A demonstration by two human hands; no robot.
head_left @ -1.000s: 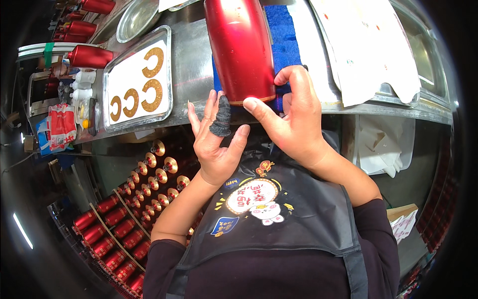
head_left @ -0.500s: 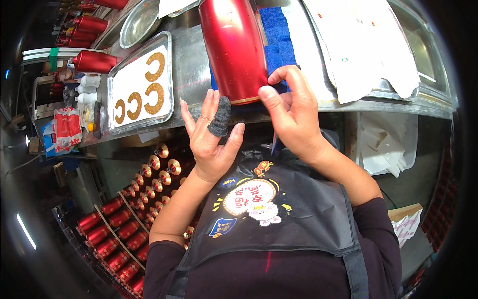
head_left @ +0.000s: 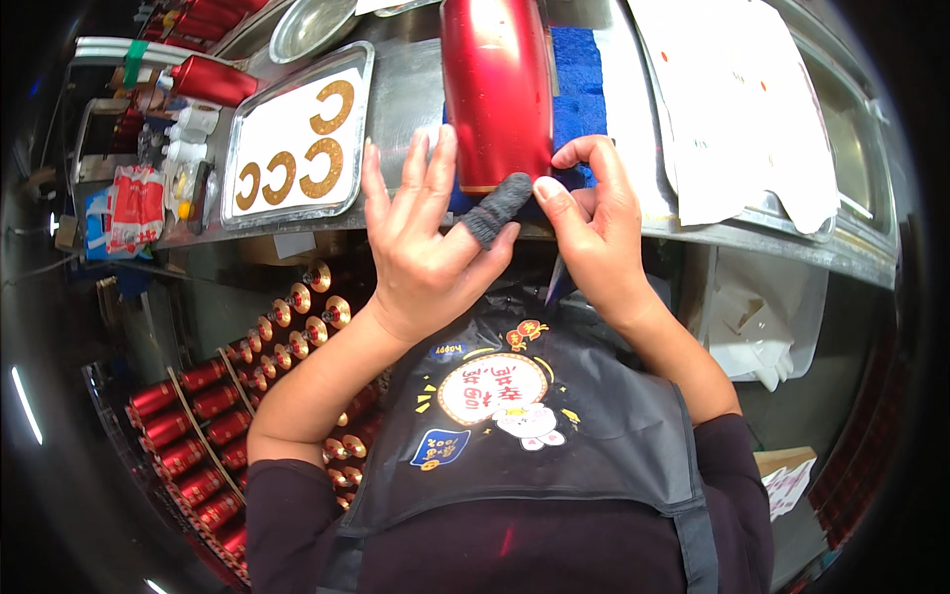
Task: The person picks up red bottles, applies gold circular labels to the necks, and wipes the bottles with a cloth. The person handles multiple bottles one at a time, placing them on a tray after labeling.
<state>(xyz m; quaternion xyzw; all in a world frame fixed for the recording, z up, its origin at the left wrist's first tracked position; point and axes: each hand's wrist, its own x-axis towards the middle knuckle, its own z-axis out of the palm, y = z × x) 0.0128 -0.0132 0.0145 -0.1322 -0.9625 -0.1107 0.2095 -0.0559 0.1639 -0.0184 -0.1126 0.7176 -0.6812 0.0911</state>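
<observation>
A glossy red bottle point(head_left: 500, 99) with a gold rim at its near end lies on a blue towel point(head_left: 578, 89). My left hand point(head_left: 426, 238) is open, fingers spread. Its index finger, in a dark grey knit finger sleeve point(head_left: 495, 211), reaches the bottle's near rim. At the rim's right side, the thumb and bent index finger of my right hand point(head_left: 601, 223) touch or nearly touch the bottle, its other fingers curled in. Below that palm shows a thin, dark, pointed thing point(head_left: 556, 280), seemingly held in the curled fingers; its kind I cannot make out.
Left of the bottle, a metal tray point(head_left: 361, 129) holds several gold C-shaped pieces point(head_left: 322, 167) on white paper. White sheets point(head_left: 732, 109) cover the right side. Several red bottles with gold tops point(head_left: 203, 401) stand racked at lower left. A whitish bin point(head_left: 807, 297) sits below the table.
My left hand has moved up and right, bringing its sleeved index finger to the bottle's near rim. The right hand stays at the rim. The whole view has shifted slightly.
</observation>
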